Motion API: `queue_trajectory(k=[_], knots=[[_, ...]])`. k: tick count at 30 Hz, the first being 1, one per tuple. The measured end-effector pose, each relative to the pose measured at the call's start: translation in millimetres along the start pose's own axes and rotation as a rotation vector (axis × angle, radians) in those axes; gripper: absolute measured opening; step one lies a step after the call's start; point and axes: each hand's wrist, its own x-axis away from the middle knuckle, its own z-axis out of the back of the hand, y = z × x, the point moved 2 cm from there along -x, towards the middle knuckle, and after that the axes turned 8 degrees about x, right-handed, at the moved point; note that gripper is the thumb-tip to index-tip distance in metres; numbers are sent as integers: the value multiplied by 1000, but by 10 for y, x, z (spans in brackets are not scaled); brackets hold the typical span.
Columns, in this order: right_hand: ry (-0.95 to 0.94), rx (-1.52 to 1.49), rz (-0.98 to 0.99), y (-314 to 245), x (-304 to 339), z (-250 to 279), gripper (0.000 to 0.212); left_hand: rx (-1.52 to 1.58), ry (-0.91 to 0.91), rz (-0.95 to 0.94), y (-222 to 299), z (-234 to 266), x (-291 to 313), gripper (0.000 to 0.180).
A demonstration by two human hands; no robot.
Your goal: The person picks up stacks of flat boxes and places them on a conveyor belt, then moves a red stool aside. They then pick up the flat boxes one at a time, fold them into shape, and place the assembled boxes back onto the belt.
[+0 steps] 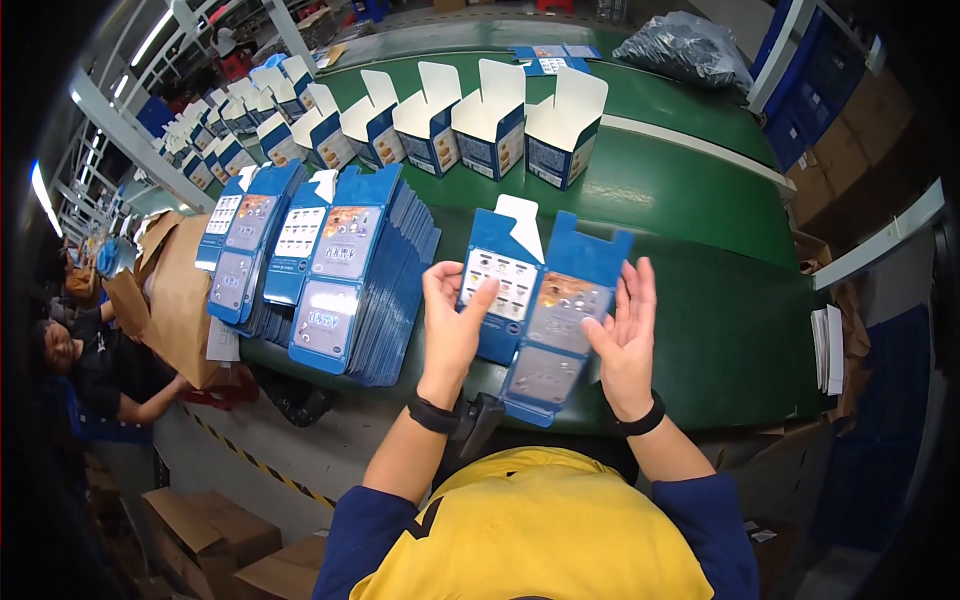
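A flat, unfolded blue carton (563,320) with printed panels is held upright between my two hands, above the green table's near edge. White flaps stick up from its top left. My left hand (452,318) grips its left side, thumb on the front panel and fingers partly hidden behind. At the right edge is my right hand (628,335), its thumb pressed on the front and its fingers fairly straight along the side. To my left stand a large stack of flat blue cartons (350,280) and a smaller stack (250,245).
Across the green conveyor table (700,300) runs a long row of opened blue cartons (488,135) with raised white lids. More flat cartons (555,58) and a grey plastic bag (685,48) lie at the back. Another person (110,370) is at the left, beside a brown cardboard box (175,300).
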Motion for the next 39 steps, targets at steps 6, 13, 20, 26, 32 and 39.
queue_trajectory(k=[6,13,20,26,32,39], knots=[[-542,482,267,-237,266,-43,43,-16,-113,-362,342,-154,122,70],[-509,549,541,-276,175,18,66,139,-213,-112,411,-286,223,55],[-295,91,74,-61,-177,100,153,308,-1054,23,188,-549,612,106],[-240,307,354,-232,-142,225,148,20,-947,190,317,-538,482,78],[-401,226,230,-541,-43,238,144,-412,-728,-479,278,-362,340,99],[-578,304,262,-592,-119,311,119,-497,-667,-833,329,-378,209,99]])
